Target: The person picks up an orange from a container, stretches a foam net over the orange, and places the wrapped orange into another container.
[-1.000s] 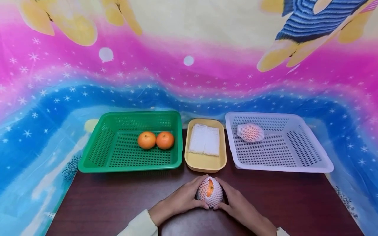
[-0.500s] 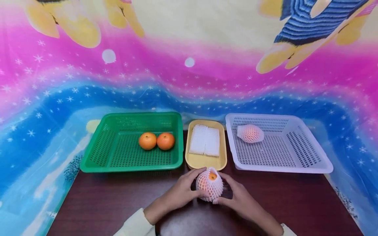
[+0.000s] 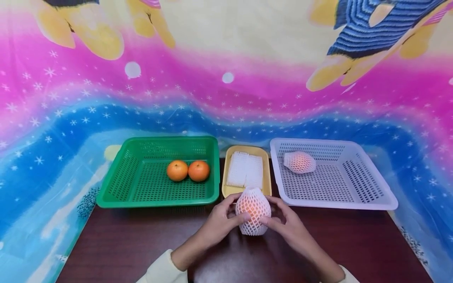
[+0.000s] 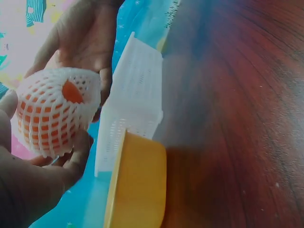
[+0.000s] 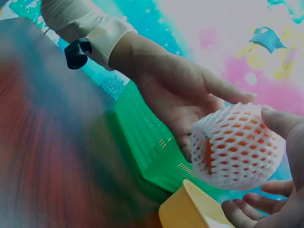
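Observation:
Between both hands is an orange in a white foam net sleeve (image 3: 253, 212), held up over the near side of the table. My left hand (image 3: 220, 217) grips it from the left, thumb across its near face. From the right, my right hand (image 3: 291, 221) holds it the same way, its thumb close to the other. In the left wrist view, bare orange peel shows through an opening at one end of the foam net (image 4: 40, 111). Over most of the fruit the mesh is stretched wide, as the netted orange (image 5: 242, 152) shows in the right wrist view.
A green basket (image 3: 155, 204) with two bare oranges (image 3: 199, 171) stands at the left. Flat white foam nets (image 3: 244, 169) lie in a yellow tray (image 3: 226, 192) behind the hands. The white basket (image 3: 339, 205) at the right contains another netted orange (image 3: 301, 162).
The hands have lifted the netted orange toward the yellow tray and tilted it. The bare peel that faced up in the head view has turned out of sight there; both thumbs now cross its near side.

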### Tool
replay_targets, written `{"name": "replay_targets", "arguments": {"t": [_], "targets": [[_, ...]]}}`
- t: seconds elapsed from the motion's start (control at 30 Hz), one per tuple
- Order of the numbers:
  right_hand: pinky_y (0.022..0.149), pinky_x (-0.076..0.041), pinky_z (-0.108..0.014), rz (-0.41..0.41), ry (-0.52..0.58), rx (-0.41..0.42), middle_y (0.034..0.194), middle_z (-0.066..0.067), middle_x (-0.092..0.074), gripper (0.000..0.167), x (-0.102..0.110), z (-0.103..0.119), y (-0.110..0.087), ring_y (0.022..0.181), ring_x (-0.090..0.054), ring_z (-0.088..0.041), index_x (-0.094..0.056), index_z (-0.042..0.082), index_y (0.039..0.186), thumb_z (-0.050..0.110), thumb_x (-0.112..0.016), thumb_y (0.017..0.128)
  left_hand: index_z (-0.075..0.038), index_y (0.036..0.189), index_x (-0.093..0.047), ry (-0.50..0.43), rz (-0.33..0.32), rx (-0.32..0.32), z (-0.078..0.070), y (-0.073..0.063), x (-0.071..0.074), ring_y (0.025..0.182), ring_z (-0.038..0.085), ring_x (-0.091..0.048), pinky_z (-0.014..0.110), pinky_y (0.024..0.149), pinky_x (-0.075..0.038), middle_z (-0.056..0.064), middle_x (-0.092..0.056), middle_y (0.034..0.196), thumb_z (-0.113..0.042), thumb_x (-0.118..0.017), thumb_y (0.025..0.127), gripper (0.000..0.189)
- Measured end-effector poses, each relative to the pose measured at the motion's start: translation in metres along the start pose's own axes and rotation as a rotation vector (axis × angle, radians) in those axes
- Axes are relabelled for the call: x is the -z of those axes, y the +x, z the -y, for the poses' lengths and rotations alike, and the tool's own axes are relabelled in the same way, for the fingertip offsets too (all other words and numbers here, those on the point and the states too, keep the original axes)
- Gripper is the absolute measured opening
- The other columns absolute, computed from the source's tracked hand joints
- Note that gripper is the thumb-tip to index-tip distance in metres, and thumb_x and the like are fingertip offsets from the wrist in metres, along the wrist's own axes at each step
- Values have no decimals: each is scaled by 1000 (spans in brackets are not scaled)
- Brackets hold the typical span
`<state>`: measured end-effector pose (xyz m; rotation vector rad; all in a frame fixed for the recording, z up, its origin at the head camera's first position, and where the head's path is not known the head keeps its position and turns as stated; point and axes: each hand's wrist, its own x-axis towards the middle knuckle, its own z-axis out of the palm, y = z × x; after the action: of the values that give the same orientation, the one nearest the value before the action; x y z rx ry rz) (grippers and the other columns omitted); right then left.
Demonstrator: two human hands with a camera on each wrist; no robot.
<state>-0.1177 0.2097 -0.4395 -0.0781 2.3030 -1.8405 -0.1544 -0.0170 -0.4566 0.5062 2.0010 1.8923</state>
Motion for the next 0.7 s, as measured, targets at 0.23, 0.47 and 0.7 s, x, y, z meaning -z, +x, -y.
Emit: {"name": "replay_targets", "arguments": {"t": [0.23, 0.47, 0.7], "targets": [[102, -56, -32, -38, 65, -6, 157, -27, -41, 66, -4, 14, -1, 144, -43, -47, -39, -1, 154, 13, -69, 97, -15, 148, -53, 5, -62, 2, -12, 3, -4, 104, 19, -70, 23, 80, -60, 16, -70, 122, -43, -80, 88, 72], [97, -57, -28, -58, 64, -2, 149, -28, -50, 70, -8, 20, -1, 137, -52, -43, -36, -1, 155, 13, -71, 95, -17, 149, -52, -18, -58, -6, -17, 5, -5, 118, 25, -68, 28, 86, -62, 14, -65, 135, -45, -81, 87, 74], [96, -57, -27, -75, 61, 6, 147, -28, -52, 68, -9, 24, -1, 135, -54, -42, -41, -1, 152, 11, -72, 94, -18, 148, -53, -34, -44, -10, -20, 6, -2, 113, 23, -69, 27, 84, -62, 14, -66, 132, -46, -82, 85, 74]]}}
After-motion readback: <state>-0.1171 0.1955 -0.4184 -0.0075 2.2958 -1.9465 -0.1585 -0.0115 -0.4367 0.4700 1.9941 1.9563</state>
